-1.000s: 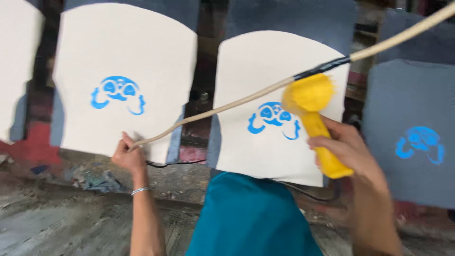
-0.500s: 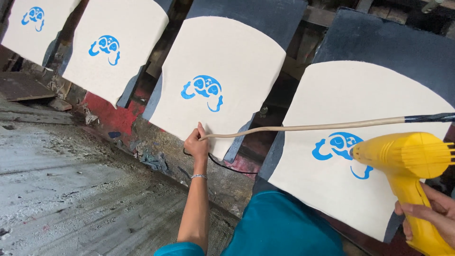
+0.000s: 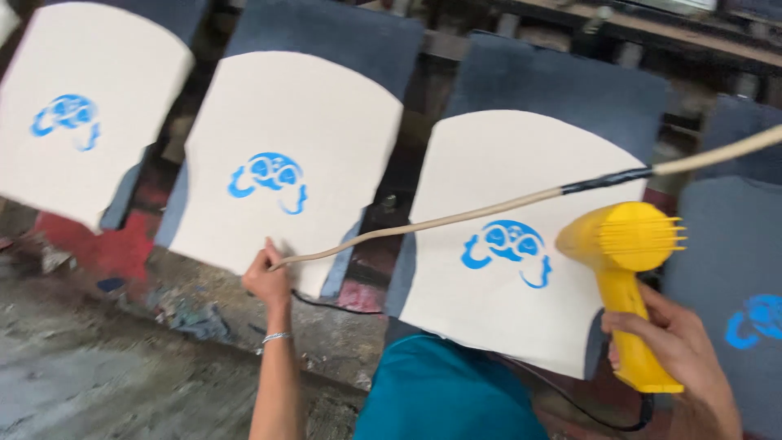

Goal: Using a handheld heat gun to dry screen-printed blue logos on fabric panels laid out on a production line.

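Observation:
My right hand (image 3: 678,352) grips the handle of a yellow heat gun (image 3: 623,269), whose nozzle points at the blue print (image 3: 507,248) on a cream fabric panel (image 3: 505,293). My left hand (image 3: 267,279) pinches the lower edge of the neighbouring cream panel (image 3: 285,130), which carries its own blue print (image 3: 270,179). A thin beige cord (image 3: 423,225) runs from my left hand up to the right, with a black taped section (image 3: 607,179) above the heat gun.
A third cream printed panel (image 3: 73,106) lies at far left. A dark grey panel with a blue print (image 3: 753,322) sits at the right edge. All rest on dark grey pallets (image 3: 562,90). A paint-stained bench edge (image 3: 195,318) runs below; teal clothing (image 3: 440,391) shows at the bottom.
The view swung right. My right hand has carried the heat gun left, closer to the print on the middle-right panel. My left hand stays at the lower edge of its panel.

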